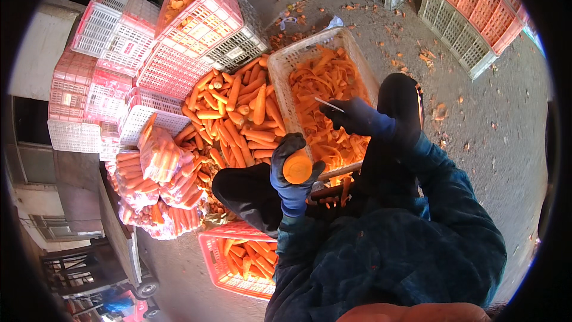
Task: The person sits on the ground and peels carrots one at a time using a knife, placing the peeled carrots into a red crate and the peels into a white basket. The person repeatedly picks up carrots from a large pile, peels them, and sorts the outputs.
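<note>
Dark gloves with blue cuffs cover both hands. My left hand (290, 179) is closed around a carrot (297, 167), whose thick cut end faces up. My right hand (357, 117) grips a thin metal blade or peeler (329, 104), its handle hidden in the glove. Below the right hand stands a pale plastic crate (286, 94) holding many carrot peelings (328, 76). A large heap of whole carrots (234, 120) lies to the left of that crate.
Stacked pink and white crates (170, 67) border the heap. Bagged carrots (161, 179) lie left, and a red crate of carrots (214, 264) stands beside my left leg. More stacked crates (473, 13) are at upper right. Scraps litter the concrete ground (487, 112).
</note>
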Demonstrator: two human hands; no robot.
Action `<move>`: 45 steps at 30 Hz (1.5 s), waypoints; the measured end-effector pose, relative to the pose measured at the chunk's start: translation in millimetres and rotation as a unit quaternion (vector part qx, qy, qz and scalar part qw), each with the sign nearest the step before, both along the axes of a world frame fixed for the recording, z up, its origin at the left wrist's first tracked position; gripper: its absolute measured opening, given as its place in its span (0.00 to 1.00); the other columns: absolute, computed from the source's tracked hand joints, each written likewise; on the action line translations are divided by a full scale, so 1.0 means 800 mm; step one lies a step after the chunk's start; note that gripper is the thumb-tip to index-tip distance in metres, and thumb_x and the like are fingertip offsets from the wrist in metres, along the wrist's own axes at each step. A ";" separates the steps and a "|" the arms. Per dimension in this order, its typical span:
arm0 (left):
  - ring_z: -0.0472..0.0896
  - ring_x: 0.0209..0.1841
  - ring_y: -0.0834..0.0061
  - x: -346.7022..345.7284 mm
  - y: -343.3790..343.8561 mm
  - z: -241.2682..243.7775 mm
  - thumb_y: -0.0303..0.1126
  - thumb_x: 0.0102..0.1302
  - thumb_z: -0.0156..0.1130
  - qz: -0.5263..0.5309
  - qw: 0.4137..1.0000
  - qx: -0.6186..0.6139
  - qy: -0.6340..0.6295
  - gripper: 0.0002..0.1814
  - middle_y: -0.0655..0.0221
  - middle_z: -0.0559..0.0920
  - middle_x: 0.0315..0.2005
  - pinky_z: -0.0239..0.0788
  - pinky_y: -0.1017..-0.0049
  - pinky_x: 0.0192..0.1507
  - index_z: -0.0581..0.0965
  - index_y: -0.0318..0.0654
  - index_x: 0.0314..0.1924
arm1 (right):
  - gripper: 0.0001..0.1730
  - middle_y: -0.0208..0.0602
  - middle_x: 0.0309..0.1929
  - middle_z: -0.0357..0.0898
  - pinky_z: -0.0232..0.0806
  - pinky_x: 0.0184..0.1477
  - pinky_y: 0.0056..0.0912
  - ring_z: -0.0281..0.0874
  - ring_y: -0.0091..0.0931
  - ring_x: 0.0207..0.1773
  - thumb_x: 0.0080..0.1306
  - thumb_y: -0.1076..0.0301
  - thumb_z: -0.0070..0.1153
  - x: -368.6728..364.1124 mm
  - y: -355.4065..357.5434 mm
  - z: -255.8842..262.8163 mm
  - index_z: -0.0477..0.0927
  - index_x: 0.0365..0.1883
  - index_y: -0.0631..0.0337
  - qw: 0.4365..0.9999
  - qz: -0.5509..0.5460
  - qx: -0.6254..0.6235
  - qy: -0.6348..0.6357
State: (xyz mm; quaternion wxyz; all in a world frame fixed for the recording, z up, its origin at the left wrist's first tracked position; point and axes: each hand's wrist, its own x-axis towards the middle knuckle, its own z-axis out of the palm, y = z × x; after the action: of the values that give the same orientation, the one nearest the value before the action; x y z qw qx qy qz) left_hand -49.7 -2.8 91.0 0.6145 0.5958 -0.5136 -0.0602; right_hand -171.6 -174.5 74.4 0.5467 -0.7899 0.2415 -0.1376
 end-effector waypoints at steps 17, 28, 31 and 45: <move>0.80 0.37 0.74 0.006 0.009 -0.001 0.30 0.45 0.72 0.044 0.991 0.126 0.020 0.26 0.64 0.81 0.35 0.72 0.76 0.41 0.74 0.33 0.45 | 0.21 0.30 0.23 0.73 0.66 0.19 0.37 0.77 0.30 0.23 0.61 0.62 0.46 -0.007 0.046 0.034 0.67 0.53 0.56 0.874 0.110 -0.473 0.021; 0.81 0.34 0.72 0.005 0.006 -0.006 0.33 0.45 0.72 0.058 0.990 0.131 0.017 0.23 0.64 0.81 0.31 0.72 0.75 0.37 0.75 0.34 0.41 | 0.22 0.33 0.22 0.74 0.66 0.19 0.38 0.77 0.32 0.22 0.58 0.63 0.49 -0.010 0.038 0.030 0.67 0.51 0.57 0.881 0.119 -0.457 0.032; 0.81 0.33 0.72 0.006 0.006 -0.009 0.33 0.45 0.72 0.058 0.988 0.140 0.007 0.22 0.64 0.81 0.31 0.72 0.75 0.37 0.75 0.34 0.41 | 0.20 0.33 0.22 0.75 0.66 0.19 0.38 0.77 0.32 0.23 0.58 0.64 0.49 -0.011 0.037 0.035 0.66 0.49 0.58 0.889 0.135 -0.436 0.038; 0.81 0.32 0.69 0.015 0.010 -0.014 0.36 0.39 0.73 0.004 0.977 0.178 -0.118 0.25 0.66 0.81 0.32 0.72 0.73 0.34 0.78 0.38 0.41 | 0.14 0.35 0.27 0.77 0.66 0.17 0.44 0.78 0.34 0.26 0.60 0.68 0.43 0.028 0.041 -0.021 0.68 0.45 0.57 0.884 0.117 -0.448 0.063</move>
State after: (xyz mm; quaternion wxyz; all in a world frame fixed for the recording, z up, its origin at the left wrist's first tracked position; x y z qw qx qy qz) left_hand -37.7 5.3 80.0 0.4342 0.7005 -0.5610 -0.0778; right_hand -149.2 -142.0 57.5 0.1303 -0.9802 0.0941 -0.1158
